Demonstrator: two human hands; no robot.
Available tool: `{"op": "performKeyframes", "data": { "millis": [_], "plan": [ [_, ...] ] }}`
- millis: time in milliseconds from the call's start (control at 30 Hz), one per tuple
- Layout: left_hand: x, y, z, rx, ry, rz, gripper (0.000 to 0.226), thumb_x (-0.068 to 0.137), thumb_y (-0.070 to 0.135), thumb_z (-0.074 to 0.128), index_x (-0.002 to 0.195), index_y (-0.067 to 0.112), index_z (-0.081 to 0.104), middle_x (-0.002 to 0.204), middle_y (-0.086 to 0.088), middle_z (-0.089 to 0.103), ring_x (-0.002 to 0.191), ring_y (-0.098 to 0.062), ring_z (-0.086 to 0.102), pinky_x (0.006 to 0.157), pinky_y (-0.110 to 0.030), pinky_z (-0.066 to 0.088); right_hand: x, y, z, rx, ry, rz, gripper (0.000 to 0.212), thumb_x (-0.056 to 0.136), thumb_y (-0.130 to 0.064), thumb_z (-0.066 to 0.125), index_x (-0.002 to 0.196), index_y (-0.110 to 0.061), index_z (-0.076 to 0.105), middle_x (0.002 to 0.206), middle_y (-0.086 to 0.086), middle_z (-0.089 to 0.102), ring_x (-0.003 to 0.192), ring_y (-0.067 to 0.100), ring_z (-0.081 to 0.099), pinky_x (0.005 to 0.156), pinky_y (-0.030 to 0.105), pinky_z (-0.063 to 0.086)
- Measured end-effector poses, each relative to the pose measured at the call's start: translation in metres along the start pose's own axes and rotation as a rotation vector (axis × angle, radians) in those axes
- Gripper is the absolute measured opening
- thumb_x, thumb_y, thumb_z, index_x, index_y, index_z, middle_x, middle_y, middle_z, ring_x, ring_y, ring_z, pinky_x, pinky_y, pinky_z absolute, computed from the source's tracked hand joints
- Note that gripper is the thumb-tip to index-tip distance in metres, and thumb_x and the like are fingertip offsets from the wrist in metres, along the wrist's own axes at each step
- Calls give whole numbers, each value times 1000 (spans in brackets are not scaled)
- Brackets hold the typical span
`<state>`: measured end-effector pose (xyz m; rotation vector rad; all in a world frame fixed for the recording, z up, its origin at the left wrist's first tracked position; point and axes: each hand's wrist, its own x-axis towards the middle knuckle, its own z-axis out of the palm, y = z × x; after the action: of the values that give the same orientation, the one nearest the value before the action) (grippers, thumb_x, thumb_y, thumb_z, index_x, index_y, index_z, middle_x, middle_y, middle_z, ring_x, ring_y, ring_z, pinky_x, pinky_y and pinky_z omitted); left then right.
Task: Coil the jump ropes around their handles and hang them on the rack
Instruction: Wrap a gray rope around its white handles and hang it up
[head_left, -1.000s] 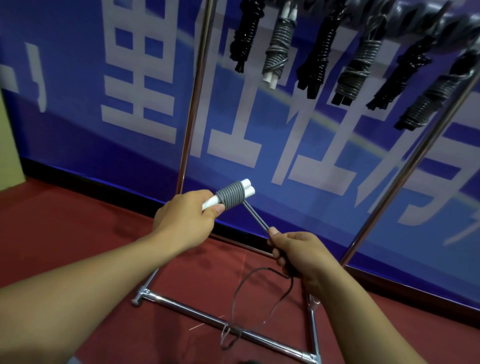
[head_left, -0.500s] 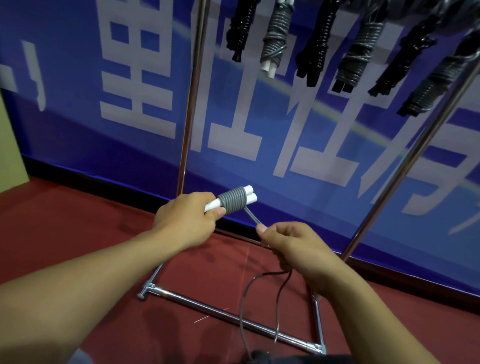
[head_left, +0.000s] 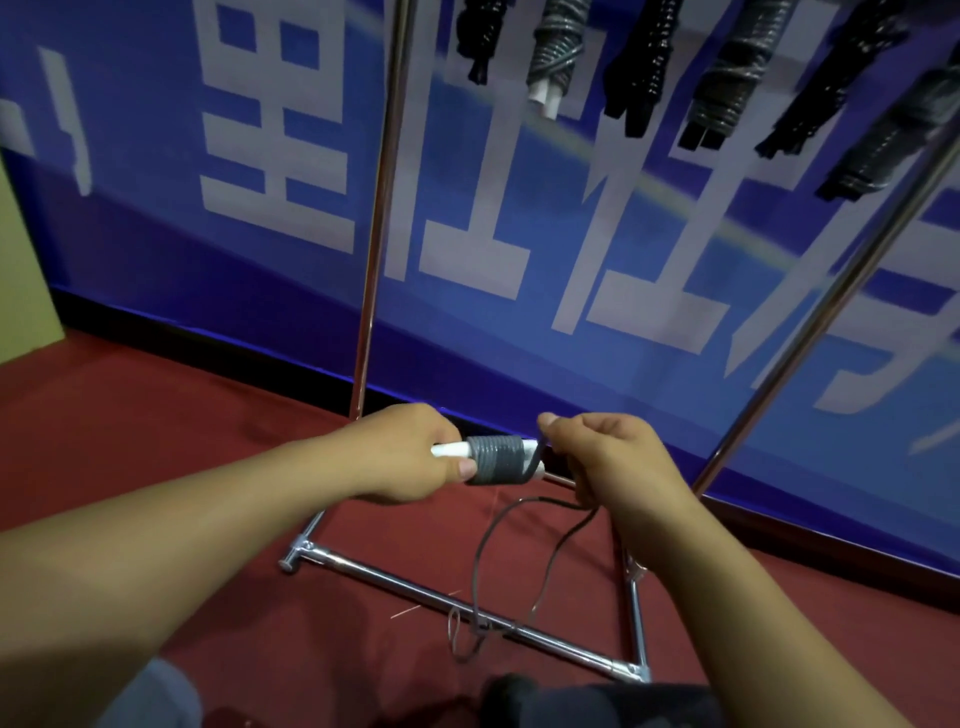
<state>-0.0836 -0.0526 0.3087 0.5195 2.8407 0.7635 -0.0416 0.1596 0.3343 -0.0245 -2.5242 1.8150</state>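
head view: left hand (head_left: 410, 454) grips the white handles (head_left: 447, 450) of a jump rope, fingers curled round them, thumb pressed at the edge of the coil. the handles lie roughly level between the two hands, side by side. grey rope coil (head_left: 493, 460) is wound tight round the handles, just right of the left hand. right hand (head_left: 608, 462) sits just beside the far end of the handles, fingers curled, pinching the free rope (head_left: 540, 457) where it leaves the coil. the slack rope (head_left: 483, 551) drops from under the right hand in a loop to the red floor (head_left: 156, 441) and crosses the rack's base bar (head_left: 415, 587).

rack (head_left: 376, 218): chrome uprights left and right of the hands, base frame on the floor below them. hanging bundles (head_left: 550, 57) of coiled ropes, black and grey, show at the top of frame, well above the hands. blue banner (head_left: 519, 234) with white characters behind the rack.
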Motion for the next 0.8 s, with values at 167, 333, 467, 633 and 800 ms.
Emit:
{"op": "performKeyframes", "data": {
  "millis": [167, 333, 467, 633, 800],
  "plan": [
    [-5, 4, 2, -13, -123, 130, 31, 94, 41, 63, 70, 23, 57, 61, 9, 57, 57, -9, 53, 61, -28, 44, 8, 10, -4, -27, 84, 88, 36, 89, -27, 73, 59, -14, 59, 42, -14, 46, 36, -1, 41, 53, 24, 32],
    [-12, 9, 1, 51, -128, 205, 24, 94, 41, 63, 77, 25, 61, 61, 9, 56, 54, -4, 49, 56, -25, 40, 7, 11, -5, -140, 62, 81, 40, 89, -30, 74, 69, 1, 61, 49, -7, 49, 42, 4, 42, 55, 23, 35],
    [-14, 9, 2, 54, -129, 196, 22, 93, 41, 63, 79, 23, 63, 60, 9, 56, 52, -3, 49, 55, -24, 39, 4, 11, -3, -183, 36, 38, 44, 89, -35, 73, 81, 8, 65, 64, 7, 45, 58, 18, 36, 52, 28, 35],
    [-15, 11, -1, -20, -165, 166, 22, 94, 39, 64, 79, 24, 64, 58, 11, 58, 48, 0, 49, 52, -21, 40, -1, 5, -1, -201, -53, -33, 39, 91, -33, 71, 70, -1, 64, 49, -7, 43, 45, 5, 39, 53, 21, 36],
    [-19, 12, -5, -104, -193, 182, 25, 95, 37, 63, 77, 20, 62, 59, 7, 61, 52, -7, 52, 56, -23, 42, 9, 10, -2, -133, 18, -37, 45, 89, -33, 73, 75, 9, 61, 55, 2, 44, 51, 13, 40, 55, 24, 38]
  ]
}}
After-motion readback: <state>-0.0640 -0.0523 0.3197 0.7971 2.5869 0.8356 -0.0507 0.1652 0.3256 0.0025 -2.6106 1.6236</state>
